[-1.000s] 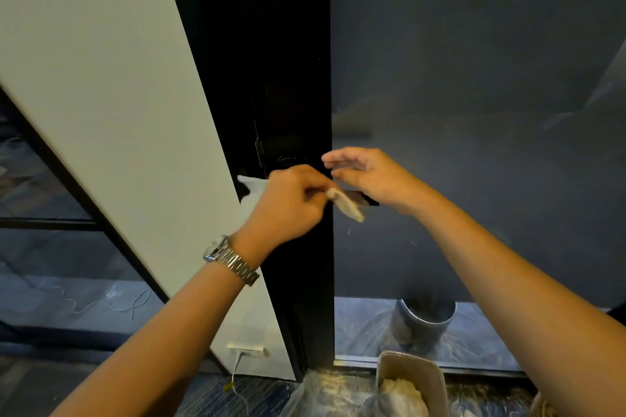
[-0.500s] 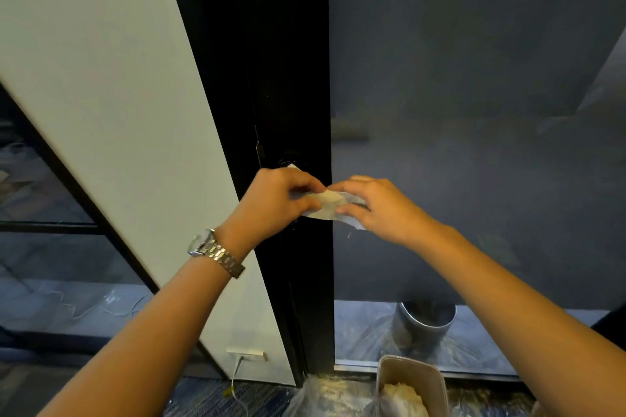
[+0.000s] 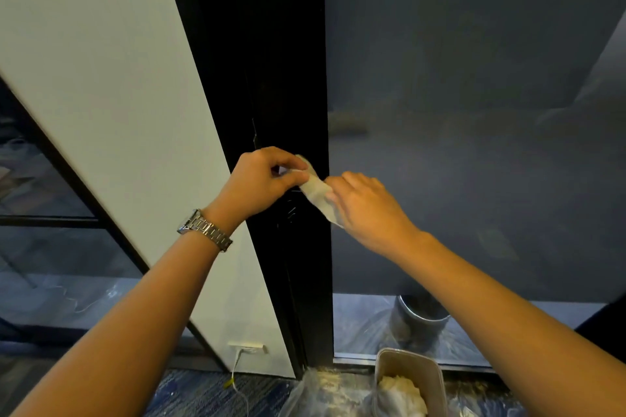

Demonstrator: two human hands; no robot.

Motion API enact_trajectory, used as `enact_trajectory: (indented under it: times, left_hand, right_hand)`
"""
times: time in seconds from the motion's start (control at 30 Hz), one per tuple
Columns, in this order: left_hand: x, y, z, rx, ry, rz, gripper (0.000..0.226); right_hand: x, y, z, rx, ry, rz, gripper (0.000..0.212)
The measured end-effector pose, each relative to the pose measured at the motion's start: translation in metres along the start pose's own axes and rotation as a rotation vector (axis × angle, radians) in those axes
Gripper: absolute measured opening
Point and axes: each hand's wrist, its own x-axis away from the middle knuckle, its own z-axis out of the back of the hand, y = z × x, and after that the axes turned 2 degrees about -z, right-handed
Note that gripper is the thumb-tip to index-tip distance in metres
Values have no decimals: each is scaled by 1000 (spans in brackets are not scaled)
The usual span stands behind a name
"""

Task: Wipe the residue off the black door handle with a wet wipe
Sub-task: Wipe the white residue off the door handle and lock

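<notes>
Door handle is hiding behind the hands on the black door frame point(image 3: 271, 78). Wet wipe point(image 3: 316, 191) is stretching between left hand point(image 3: 261, 179), pinching its top, and right hand point(image 3: 367, 210), closing on its lower end. Wiping underway; next move needs firm rubbing pressure.

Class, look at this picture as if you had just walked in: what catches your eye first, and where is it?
First, the two bare hands meeting mid-frame: the left hand and right hand both pinch a pale wet wipe against the black door frame. Next, a metal wristwatch on the left wrist. Last, at the bottom edge, a plastic tub of crumpled white material on the floor.
</notes>
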Motion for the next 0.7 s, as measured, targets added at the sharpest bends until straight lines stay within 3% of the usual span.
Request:
enact_trajectory:
  times: [0.1,0.2,0.3,0.43,0.5,0.6,0.7]
  left_hand:
    - [-1,-4,-6,-59,191,-45,24]
    - [-10,-8,-2,-242,350,-191,36]
    - [-25,-12,-3,-413,295,-284,55]
    - [-30,-22,-12,-483,212,-258,69]
    - [-30,-25,-13,-490,212,-265,70]
    - [-32,-25,-15,-491,216,-261,69]
    - [-33,-26,-18,-477,218,-249,69]
  right_hand:
    - [12,17,10,-75,5,-101,30]
    - [8,8,17,40,23,-153,22]
    - [-5,-26,6,103,-4,-93,8]
    - [-11,-34,-4,113,19,-79,33]
    - [-8,-21,5,135,-32,-14,31]
    - [-5,-5,5,18,5,-149,37]
    - [-15,-23,-10,203,104,-220,53]
